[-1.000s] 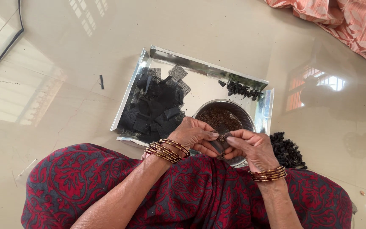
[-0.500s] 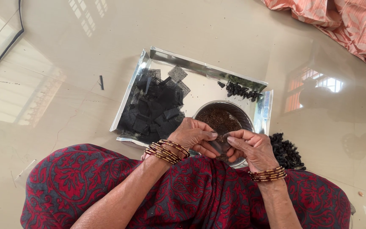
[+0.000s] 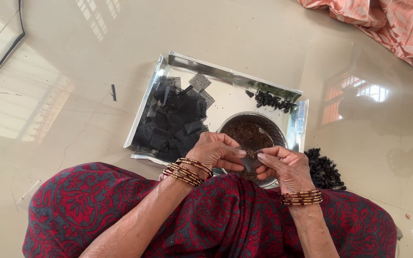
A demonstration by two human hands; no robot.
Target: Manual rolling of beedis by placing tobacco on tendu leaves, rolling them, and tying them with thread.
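Head view: left hand (image 3: 217,152) and right hand (image 3: 285,167) fingers pinch a small dark mesh square (image 3: 251,162) over a round steel bowl (image 3: 283,135) of brown grains.

Small dark mesh square (image 3: 250,162) pinched flat between both hands; held over steel bowl's (image 3: 283,134) near edge.

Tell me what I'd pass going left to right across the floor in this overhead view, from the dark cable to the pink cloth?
Black cable → small black stick → pile of black mesh squares on the silver tray → round bowl of brown seeds → heap of dark bits on the floor → pink cloth.
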